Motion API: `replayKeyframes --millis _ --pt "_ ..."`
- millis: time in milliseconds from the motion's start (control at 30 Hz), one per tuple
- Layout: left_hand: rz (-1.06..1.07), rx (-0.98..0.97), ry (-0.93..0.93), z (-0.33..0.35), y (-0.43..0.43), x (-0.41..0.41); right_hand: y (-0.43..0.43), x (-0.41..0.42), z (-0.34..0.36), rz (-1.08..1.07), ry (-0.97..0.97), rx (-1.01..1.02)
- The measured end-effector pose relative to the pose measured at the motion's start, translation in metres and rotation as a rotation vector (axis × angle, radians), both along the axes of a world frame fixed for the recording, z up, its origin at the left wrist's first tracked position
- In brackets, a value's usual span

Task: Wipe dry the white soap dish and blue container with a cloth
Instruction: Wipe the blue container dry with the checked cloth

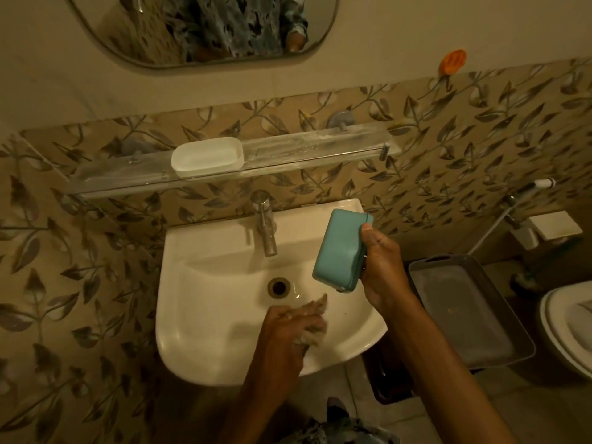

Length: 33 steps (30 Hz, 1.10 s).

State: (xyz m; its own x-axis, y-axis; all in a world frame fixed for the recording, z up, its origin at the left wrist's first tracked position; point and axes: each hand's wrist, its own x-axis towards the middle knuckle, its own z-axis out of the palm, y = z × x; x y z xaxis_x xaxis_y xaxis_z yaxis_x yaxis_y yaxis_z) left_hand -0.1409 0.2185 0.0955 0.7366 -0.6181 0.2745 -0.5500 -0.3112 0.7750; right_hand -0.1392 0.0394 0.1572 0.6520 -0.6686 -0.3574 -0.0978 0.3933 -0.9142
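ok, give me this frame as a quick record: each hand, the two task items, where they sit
left hand: closed on a crumpled cloth, low over the sink
right hand: grip on the blue container, held up over the sink's right side
blue container: tilted, off any surface, apart from the cloth
white soap dish: on the glass shelf above the tap, untouched
wiping contact: none visible now

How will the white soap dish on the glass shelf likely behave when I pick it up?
The soap dish looks like thin plastic, so probably light and fairly stiff. It looks empty, so there is little to spill. It sits flat on the shelf; being smooth and possibly wet, it may slide or feel slippery.
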Motion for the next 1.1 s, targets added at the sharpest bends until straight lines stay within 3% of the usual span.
replayKeyframes --millis 100,167,233,333,433,567,667,767,833,900,1000,1100 --pt "0.358 -0.044 0.691 0.003 0.005 0.003 -0.003 0.002 -0.007 0.030 0.058 -0.119" --pt "0.451 -0.159 0.906 0.011 0.002 0.012 0.003 0.000 -0.011 0.063 0.099 -0.340" --pt "0.410 -0.294 1.027 0.024 0.000 0.023 0.014 -0.007 -0.015 0.147 0.077 -0.680" --pt "0.270 -0.370 1.047 0.034 -0.005 0.033 0.036 -0.014 -0.016 0.433 0.073 -1.080" --pt "0.206 -0.275 1.014 0.034 -0.008 0.035 0.054 -0.019 -0.020 0.704 0.157 -1.364" --pt "0.269 -0.338 1.163 0.027 -0.009 0.028 0.056 -0.022 -0.025 0.762 -0.021 -1.400" --pt "0.317 -0.350 1.243 0.020 -0.007 0.026 0.050 -0.025 -0.025 0.887 -0.018 -1.385" --pt "0.321 -0.408 1.273 0.021 -0.002 0.030 0.034 -0.035 -0.015 0.667 -0.081 -1.447" --pt "0.283 -0.424 1.250 0.023 0.003 0.035 0.017 -0.041 -0.012 0.329 -0.106 -1.283" --pt "0.214 -0.392 1.210 0.029 0.008 0.039 -0.004 -0.038 -0.012 0.215 -0.030 -0.758" --pt "0.131 -0.330 1.190 0.035 0.010 0.041 -0.024 -0.030 -0.024 0.525 0.108 0.146" --pt "0.115 -0.232 1.163 0.040 0.004 0.040 -0.014 -0.037 -0.043 0.740 -0.043 0.579"
